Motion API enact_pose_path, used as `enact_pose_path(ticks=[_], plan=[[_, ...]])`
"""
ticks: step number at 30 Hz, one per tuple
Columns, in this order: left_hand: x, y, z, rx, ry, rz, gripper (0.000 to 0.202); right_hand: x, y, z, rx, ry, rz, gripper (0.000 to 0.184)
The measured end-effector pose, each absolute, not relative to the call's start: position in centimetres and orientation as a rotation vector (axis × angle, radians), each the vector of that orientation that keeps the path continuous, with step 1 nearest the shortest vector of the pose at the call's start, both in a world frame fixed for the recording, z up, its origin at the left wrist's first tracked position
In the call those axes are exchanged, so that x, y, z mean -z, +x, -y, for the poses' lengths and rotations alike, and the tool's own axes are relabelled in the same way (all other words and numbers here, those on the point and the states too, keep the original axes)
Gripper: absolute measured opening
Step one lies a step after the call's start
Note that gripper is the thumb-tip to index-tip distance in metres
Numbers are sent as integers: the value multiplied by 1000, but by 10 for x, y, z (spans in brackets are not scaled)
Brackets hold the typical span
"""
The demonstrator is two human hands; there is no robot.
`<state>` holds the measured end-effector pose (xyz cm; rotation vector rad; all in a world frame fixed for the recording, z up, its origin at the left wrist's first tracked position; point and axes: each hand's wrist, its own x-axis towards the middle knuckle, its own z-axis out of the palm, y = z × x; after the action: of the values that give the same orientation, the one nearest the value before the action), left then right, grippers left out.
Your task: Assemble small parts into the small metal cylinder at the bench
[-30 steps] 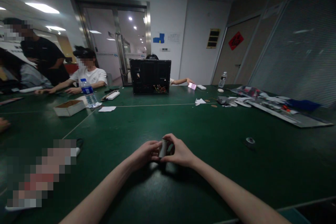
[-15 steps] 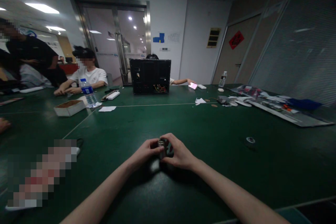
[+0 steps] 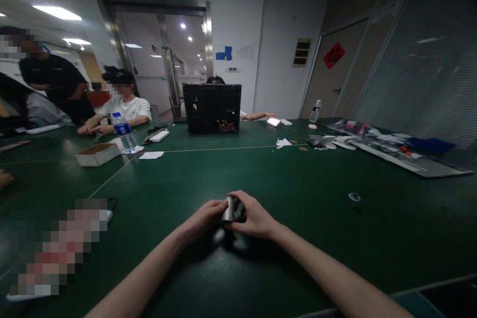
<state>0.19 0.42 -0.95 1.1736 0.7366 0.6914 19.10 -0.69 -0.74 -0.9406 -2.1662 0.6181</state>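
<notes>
Left hand (image 3: 204, 217) and right hand (image 3: 256, 214) both grasp a metal cylinder (image 3: 228, 209) toward the bench's (image 3: 294, 181) near edge, its top now tipped from view, apparently mid-turn.

small cylinder (image 3: 228, 210), lower centre: silver-grey. table (image 3: 298, 184): dark green, thin pale seam lines (image 3: 208, 149). bottle (image 3: 129, 142), left of frame: blue cap (image 3: 117, 114), blue-and-white label (image 3: 123, 128). case (image 3: 212, 102), upper centre: black, red/yellow wires (image 3: 226, 125) lower right. door sign (image 3: 334, 55), upper right: red, black character (image 3: 334, 54). blinds (image 3: 417, 74), far right: grey horizontal stripes.
</notes>
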Motion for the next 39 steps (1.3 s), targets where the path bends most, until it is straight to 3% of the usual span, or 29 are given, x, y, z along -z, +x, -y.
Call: enact_pose_path(ticks=[10, 14, 23, 26, 30, 39], plan=[[3, 3, 0, -625, 1179, -799, 50, 6, 190, 6, -656, -1028, 2107, 59], [5, 2, -4, -700, 1277, -765, 42, 8, 190, 7, -657, -973, 2104, 69], [13, 0, -15, -800, 1524, -902, 34, 9, 192, 6, -645, -872, 2160, 60], [15, 2, -16, -818, 1585, -957, 34, 4, 192, 7, -658, -851, 2153, 47], [15, 4, -10, -800, 1751, -991, 32, 2, 190, 6, -721, -878, 2078, 15], [11, 5, -5, -735, 1998, -1064, 34, -3, 197, -2, -642, -935, 1944, 9]])
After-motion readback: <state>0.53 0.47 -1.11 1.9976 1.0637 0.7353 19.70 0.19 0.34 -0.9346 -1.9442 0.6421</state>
